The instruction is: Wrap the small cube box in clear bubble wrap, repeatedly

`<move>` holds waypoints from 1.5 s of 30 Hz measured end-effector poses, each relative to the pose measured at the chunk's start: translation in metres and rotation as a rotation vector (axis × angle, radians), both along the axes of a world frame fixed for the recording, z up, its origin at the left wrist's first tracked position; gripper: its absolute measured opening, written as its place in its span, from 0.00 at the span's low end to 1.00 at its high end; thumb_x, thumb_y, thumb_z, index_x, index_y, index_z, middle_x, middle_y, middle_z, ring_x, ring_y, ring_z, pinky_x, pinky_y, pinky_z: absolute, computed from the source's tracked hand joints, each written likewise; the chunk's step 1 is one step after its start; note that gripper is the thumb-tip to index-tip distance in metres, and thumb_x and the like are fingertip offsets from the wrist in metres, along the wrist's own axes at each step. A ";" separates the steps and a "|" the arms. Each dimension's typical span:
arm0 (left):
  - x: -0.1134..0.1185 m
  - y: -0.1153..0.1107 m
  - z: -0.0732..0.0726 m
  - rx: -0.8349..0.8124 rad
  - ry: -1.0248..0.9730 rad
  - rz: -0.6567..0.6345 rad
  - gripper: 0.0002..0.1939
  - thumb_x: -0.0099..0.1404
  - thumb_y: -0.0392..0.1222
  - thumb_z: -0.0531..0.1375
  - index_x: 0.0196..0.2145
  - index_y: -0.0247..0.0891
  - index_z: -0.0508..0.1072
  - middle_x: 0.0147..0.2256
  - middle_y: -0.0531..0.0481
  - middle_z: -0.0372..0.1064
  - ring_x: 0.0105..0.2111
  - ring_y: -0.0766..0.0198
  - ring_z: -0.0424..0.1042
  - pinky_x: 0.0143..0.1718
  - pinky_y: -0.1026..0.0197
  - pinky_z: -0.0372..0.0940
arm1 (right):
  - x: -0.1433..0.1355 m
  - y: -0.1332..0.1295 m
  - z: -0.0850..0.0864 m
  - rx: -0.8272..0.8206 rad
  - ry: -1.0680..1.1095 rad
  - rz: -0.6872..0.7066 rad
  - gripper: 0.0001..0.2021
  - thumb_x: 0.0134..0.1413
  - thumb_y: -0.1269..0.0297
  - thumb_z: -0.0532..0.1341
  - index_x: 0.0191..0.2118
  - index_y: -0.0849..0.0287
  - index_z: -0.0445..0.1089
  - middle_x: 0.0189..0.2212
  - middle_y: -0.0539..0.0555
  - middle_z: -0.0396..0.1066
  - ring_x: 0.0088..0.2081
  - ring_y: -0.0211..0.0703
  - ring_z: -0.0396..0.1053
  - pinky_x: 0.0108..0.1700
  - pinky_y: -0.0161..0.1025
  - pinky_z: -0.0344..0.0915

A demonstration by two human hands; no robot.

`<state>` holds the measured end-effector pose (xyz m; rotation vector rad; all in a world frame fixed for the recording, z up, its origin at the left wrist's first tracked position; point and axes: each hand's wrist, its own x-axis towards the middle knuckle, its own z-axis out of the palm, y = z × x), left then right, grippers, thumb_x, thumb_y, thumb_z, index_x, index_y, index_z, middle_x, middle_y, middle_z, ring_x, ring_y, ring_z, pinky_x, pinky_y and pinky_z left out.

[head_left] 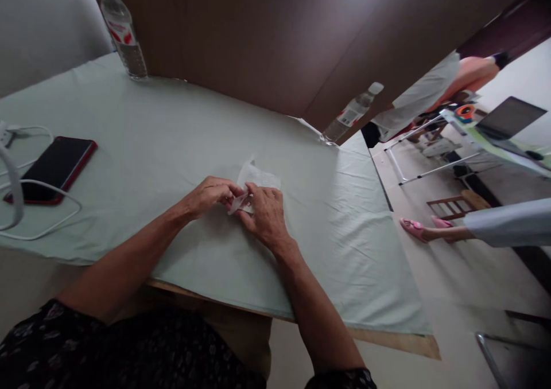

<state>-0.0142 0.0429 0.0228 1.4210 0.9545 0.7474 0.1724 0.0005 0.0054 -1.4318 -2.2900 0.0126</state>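
Note:
A thin white tissue [262,178] lies partly on the pale green tablecloth, with its near part bunched between my hands. My left hand [214,195] pinches the left edge of the tissue, its fingertips partly hidden. Over the tissue's right side rests my right hand [266,208], with the thumb and fingers closed on it. The two hands nearly touch near the middle of the table. Whether anything small sits in the folds is too blurred to tell.
A dark phone [54,170] and a white cable [71,197] lie at left. One water bottle [124,39] stands at the back left, another [350,113] at the back right, by a brown partition [241,39]. People and a laptop [512,119] are at right.

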 end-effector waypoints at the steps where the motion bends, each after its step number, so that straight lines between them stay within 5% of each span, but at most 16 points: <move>1: 0.000 -0.001 -0.001 0.072 0.048 -0.010 0.15 0.52 0.39 0.53 0.33 0.35 0.79 0.30 0.48 0.75 0.30 0.62 0.71 0.35 0.60 0.68 | 0.000 0.001 0.000 -0.004 0.001 0.000 0.28 0.56 0.60 0.64 0.61 0.64 0.62 0.50 0.64 0.75 0.50 0.56 0.69 0.56 0.52 0.56; 5: 0.007 -0.008 -0.009 0.524 0.278 0.000 0.11 0.57 0.37 0.56 0.33 0.38 0.79 0.36 0.47 0.74 0.35 0.62 0.72 0.41 0.59 0.68 | 0.004 0.002 0.002 -0.034 0.024 0.024 0.29 0.55 0.62 0.63 0.63 0.63 0.61 0.50 0.64 0.75 0.52 0.57 0.69 0.57 0.54 0.56; 9: 0.013 -0.014 -0.019 0.694 0.334 0.004 0.09 0.62 0.38 0.58 0.38 0.37 0.78 0.46 0.43 0.71 0.38 0.63 0.72 0.43 0.59 0.68 | 0.022 -0.004 0.012 -0.040 0.115 0.079 0.27 0.56 0.59 0.62 0.61 0.61 0.64 0.54 0.63 0.73 0.57 0.56 0.67 0.59 0.54 0.58; 12: 0.012 -0.014 -0.023 0.691 0.340 -0.008 0.10 0.62 0.38 0.59 0.42 0.37 0.75 0.48 0.42 0.70 0.34 0.65 0.71 0.40 0.60 0.69 | 0.047 -0.014 0.017 -0.068 0.255 -0.109 0.24 0.58 0.53 0.62 0.56 0.59 0.68 0.53 0.63 0.74 0.52 0.55 0.71 0.54 0.53 0.64; 15: 0.012 -0.015 -0.023 0.691 0.359 -0.025 0.14 0.62 0.37 0.58 0.46 0.37 0.73 0.47 0.43 0.71 0.35 0.63 0.71 0.40 0.59 0.69 | 0.070 -0.026 0.015 -0.256 0.328 -0.384 0.24 0.56 0.47 0.62 0.52 0.59 0.70 0.43 0.61 0.77 0.37 0.50 0.75 0.42 0.49 0.70; 18: 0.016 -0.019 -0.022 0.697 0.385 -0.025 0.14 0.64 0.38 0.57 0.46 0.36 0.73 0.48 0.42 0.71 0.37 0.62 0.72 0.41 0.58 0.69 | 0.077 -0.032 0.008 -0.420 0.332 -0.494 0.28 0.55 0.43 0.62 0.53 0.60 0.69 0.35 0.57 0.78 0.31 0.47 0.74 0.38 0.45 0.69; 22: 0.020 -0.024 -0.024 0.729 0.425 -0.004 0.14 0.65 0.39 0.57 0.47 0.35 0.72 0.47 0.41 0.70 0.42 0.58 0.73 0.44 0.57 0.69 | 0.065 -0.024 -0.004 -0.459 0.418 -0.500 0.35 0.55 0.43 0.61 0.60 0.63 0.62 0.30 0.54 0.76 0.29 0.47 0.73 0.35 0.43 0.68; 28: 0.020 -0.025 -0.025 0.761 0.512 0.019 0.13 0.65 0.40 0.58 0.47 0.40 0.74 0.48 0.44 0.70 0.43 0.59 0.73 0.44 0.59 0.69 | 0.044 -0.006 -0.014 -0.325 0.591 -0.443 0.34 0.49 0.55 0.64 0.61 0.64 0.60 0.23 0.45 0.68 0.26 0.43 0.68 0.33 0.41 0.66; 32: 0.021 -0.023 -0.024 0.753 0.518 -0.004 0.11 0.65 0.40 0.58 0.44 0.40 0.76 0.47 0.44 0.70 0.43 0.59 0.73 0.44 0.59 0.69 | 0.028 -0.011 -0.006 -0.265 0.756 -0.355 0.33 0.52 0.57 0.62 0.63 0.61 0.59 0.27 0.46 0.69 0.27 0.39 0.67 0.34 0.39 0.66; 38: 0.025 -0.020 -0.027 0.708 0.444 -0.048 0.10 0.64 0.38 0.58 0.41 0.37 0.76 0.45 0.41 0.70 0.43 0.56 0.74 0.46 0.54 0.70 | 0.005 -0.009 0.004 -0.239 0.692 -0.317 0.30 0.54 0.57 0.61 0.61 0.64 0.64 0.29 0.51 0.74 0.29 0.41 0.71 0.38 0.41 0.69; 45: 0.026 -0.019 -0.027 0.630 0.373 -0.004 0.15 0.60 0.38 0.60 0.45 0.37 0.74 0.44 0.43 0.72 0.43 0.56 0.73 0.47 0.54 0.69 | 0.005 -0.017 0.017 -0.432 0.656 -0.198 0.26 0.59 0.58 0.57 0.61 0.62 0.64 0.45 0.61 0.79 0.33 0.42 0.75 0.39 0.43 0.73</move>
